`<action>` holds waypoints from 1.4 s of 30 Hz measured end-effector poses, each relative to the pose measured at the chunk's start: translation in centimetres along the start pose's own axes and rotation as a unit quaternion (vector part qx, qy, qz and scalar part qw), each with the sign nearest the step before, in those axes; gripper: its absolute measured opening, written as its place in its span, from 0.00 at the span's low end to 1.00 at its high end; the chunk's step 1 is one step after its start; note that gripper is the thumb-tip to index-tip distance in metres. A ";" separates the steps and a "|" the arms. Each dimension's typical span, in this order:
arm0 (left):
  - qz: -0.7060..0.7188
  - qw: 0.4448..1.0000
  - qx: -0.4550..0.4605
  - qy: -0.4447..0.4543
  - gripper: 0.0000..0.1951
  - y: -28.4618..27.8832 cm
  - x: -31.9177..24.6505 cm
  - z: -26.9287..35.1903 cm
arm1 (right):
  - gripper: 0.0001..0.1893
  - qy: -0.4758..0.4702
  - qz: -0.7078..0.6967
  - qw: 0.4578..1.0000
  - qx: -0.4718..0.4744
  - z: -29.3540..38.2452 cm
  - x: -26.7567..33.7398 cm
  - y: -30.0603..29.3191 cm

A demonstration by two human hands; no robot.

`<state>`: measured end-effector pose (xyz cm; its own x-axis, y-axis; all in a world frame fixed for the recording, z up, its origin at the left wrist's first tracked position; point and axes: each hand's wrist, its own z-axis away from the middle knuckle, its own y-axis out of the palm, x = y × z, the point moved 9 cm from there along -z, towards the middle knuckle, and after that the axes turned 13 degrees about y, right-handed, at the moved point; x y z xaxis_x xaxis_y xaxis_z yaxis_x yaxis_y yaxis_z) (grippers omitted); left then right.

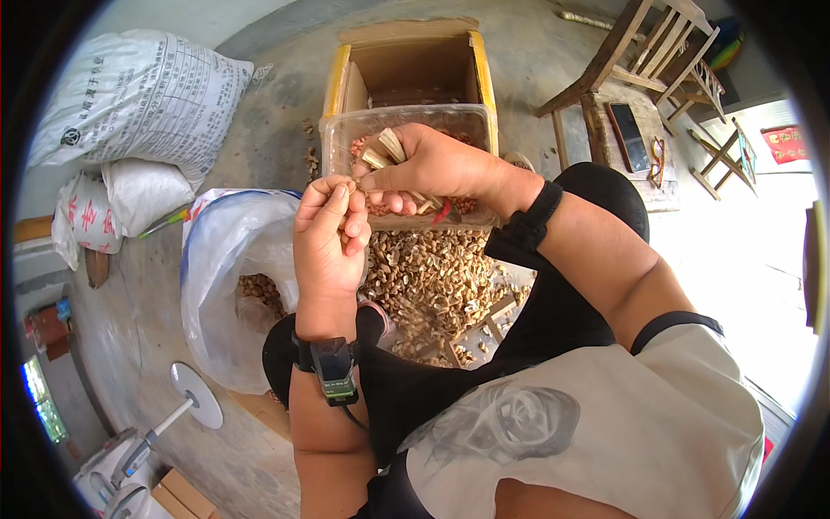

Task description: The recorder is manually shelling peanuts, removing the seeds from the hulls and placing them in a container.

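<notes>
My left hand (334,227) pinches a peanut in its shell (351,185) between thumb and forefinger, with its other fingers curled. My right hand (415,165) meets it from the right, its thumb close to the same peanut. It grips a split wooden tool (387,148), whose two pale ends stick out above the thumb. Both hands are over a clear plastic tub (331,139) holding shelled reddish peanuts (464,205). A red strip (443,211) shows under the right hand. The tub rests at the near side of a yellow-edged cardboard box (483,71).
A heap of empty peanut shells (431,279) lies on the floor between the knees. At left stands an open plastic sack (214,292) with unshelled peanuts (259,289). Full white sacks (149,97) lie behind. A phone (628,136) and glasses (657,162) rest on a wooden bench (600,123).
</notes>
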<state>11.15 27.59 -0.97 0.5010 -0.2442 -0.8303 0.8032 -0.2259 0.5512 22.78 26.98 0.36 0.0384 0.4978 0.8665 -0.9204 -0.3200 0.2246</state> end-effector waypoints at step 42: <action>-0.392 0.866 0.241 -0.196 0.04 1.1 2.3 2.0 | 0.38 -0.060 -0.292 0.954 0.022 -1.0 0.3 -3.0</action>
<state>12.52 24.93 -2.12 -0.3607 -0.1172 -0.9253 0.5720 -0.8114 -0.1202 25.17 28.92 -0.48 0.5862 0.5065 0.6323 -0.7119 -0.0505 0.7004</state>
